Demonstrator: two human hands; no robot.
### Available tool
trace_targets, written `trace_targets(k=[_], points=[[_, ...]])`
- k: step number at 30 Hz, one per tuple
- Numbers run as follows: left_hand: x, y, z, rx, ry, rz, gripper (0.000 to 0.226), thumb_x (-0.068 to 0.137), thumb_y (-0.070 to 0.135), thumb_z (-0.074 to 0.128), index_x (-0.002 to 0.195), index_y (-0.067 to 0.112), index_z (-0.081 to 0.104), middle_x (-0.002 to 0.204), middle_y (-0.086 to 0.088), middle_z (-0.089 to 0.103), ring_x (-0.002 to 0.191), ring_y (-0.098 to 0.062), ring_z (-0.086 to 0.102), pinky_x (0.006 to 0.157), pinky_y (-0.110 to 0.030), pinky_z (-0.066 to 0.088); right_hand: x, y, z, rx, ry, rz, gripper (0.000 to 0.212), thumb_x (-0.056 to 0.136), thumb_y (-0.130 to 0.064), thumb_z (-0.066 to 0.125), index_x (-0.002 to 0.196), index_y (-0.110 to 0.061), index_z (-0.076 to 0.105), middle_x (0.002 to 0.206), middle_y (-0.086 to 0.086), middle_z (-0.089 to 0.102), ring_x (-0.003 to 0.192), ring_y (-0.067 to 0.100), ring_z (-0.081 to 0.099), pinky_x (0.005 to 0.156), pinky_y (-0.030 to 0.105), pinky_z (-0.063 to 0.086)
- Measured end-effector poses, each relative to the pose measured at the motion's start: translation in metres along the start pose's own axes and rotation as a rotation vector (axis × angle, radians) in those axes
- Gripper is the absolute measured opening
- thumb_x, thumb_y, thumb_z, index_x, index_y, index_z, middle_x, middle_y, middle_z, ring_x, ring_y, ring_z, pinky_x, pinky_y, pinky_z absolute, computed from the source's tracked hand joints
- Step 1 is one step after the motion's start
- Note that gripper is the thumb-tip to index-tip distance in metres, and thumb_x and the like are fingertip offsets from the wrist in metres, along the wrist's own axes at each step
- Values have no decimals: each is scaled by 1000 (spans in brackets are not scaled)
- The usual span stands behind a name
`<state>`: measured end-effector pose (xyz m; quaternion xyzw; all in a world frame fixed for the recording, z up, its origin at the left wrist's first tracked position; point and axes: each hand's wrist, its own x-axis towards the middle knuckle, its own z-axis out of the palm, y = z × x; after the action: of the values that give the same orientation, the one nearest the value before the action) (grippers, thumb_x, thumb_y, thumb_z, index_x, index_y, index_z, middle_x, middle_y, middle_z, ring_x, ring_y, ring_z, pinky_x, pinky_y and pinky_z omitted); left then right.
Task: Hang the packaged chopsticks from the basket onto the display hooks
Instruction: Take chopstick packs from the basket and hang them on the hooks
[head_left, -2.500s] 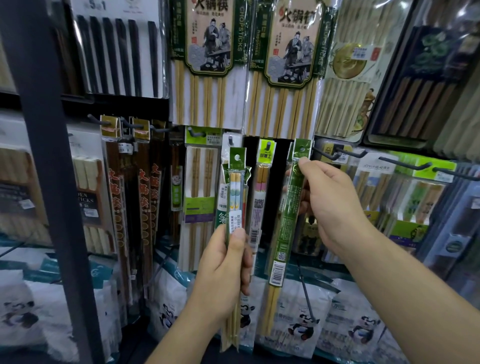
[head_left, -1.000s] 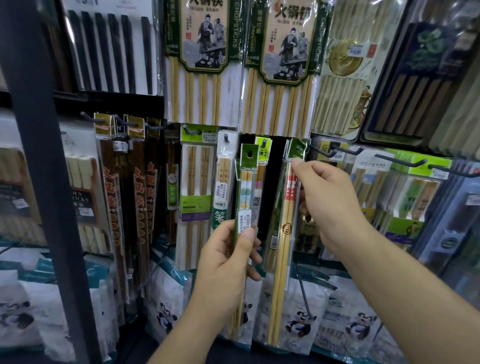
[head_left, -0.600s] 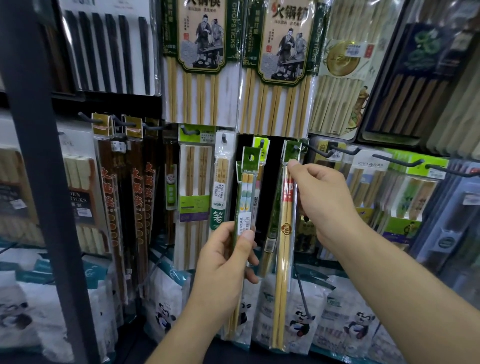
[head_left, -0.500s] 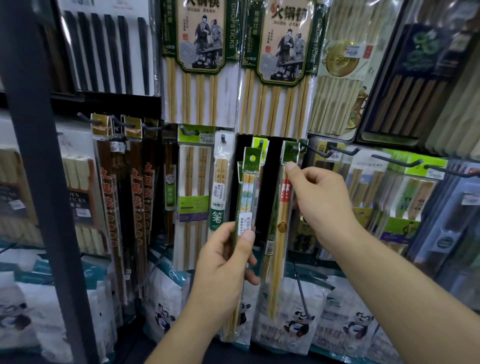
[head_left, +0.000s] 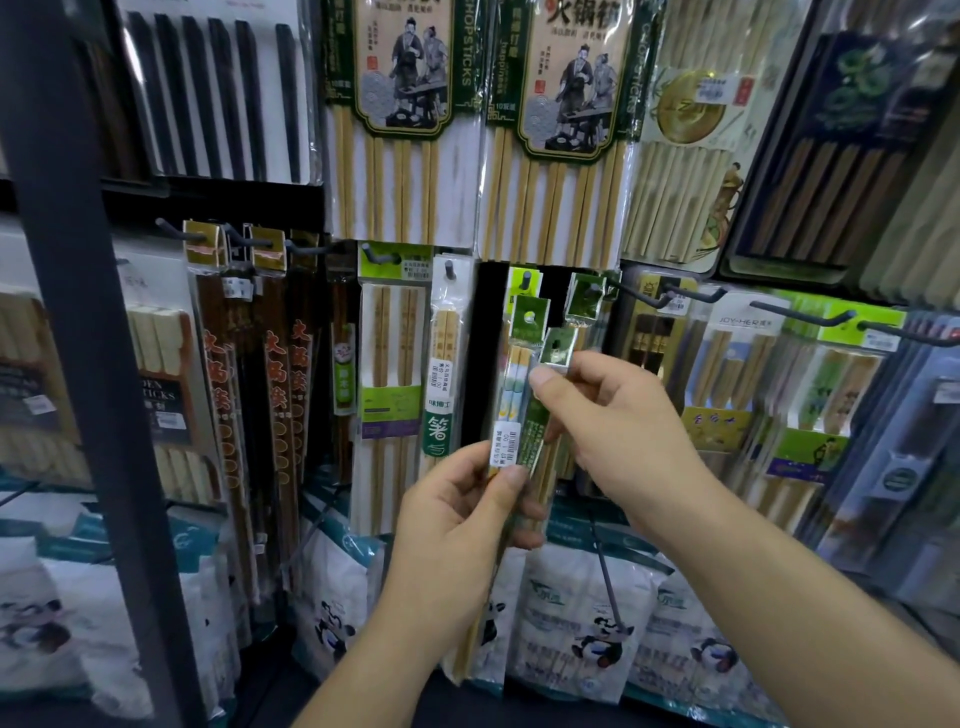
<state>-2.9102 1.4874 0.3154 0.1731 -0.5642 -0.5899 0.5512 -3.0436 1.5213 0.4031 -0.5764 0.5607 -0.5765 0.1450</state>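
Your left hand (head_left: 457, 525) holds a bundle of packaged chopsticks (head_left: 506, 441) upright in front of the rack, its grip wrapped around them. Your right hand (head_left: 618, 426) pinches the green header (head_left: 557, 349) of one pack in the bundle, just below the display hooks (head_left: 525, 279), where other packs hang.

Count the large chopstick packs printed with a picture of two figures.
2, both in the top row: the left pack at centre, the right pack next to it. Others may hang hidden behind them.

Pastel chopstick pkg (head_left: 513, 387), green-top, near-upright, 2nd pkg (head_left: 535, 434) touching
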Motion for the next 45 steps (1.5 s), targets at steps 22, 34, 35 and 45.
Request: trace_targets(k=[22, 34, 35, 45], points=[[2, 2, -5, 26, 67, 0, 27, 103, 12, 59, 88, 26, 76, 84, -8, 75, 75, -18, 72, 61, -33, 61, 24, -17, -13, 131, 314, 144, 34, 96, -38, 69, 76, -11, 71, 55, -8, 49, 49, 2, 45, 75, 29, 42], [1, 0, -7, 82, 21, -12, 13, 89, 40, 65, 91, 31, 75, 73, -4, 66, 60, -15, 58, 53, -29, 53, 26, -3, -14, -39, 358, 106, 47, 94, -47, 68, 76, -4, 64, 58, 11, 55, 49, 6, 49, 60, 19, 44], [1, 0, -7, 84, 13, -17, 13, 91, 39, 65, 92, 31, 75, 70, -4, 63, 58, -16, 56, 52, -29, 52, 24, -1, -15, -60, 362, 100, 45, 93, -48, 69, 78, -6, 65, 60, 12, 60, 53, 7, 55, 58, 18, 44], [1, -1, 6, 20, -38, -75, 25, 106, 6, 53, 116, 19, 72, 69, -4, 65, 61, -18, 63, 56, -28, 58, 4, 0, -12, 28, 221, 54, 26, 102, -36, 58, 85, -24, 73, 77, -3, 73, 58, 4, 59, 50, 14, 42]])
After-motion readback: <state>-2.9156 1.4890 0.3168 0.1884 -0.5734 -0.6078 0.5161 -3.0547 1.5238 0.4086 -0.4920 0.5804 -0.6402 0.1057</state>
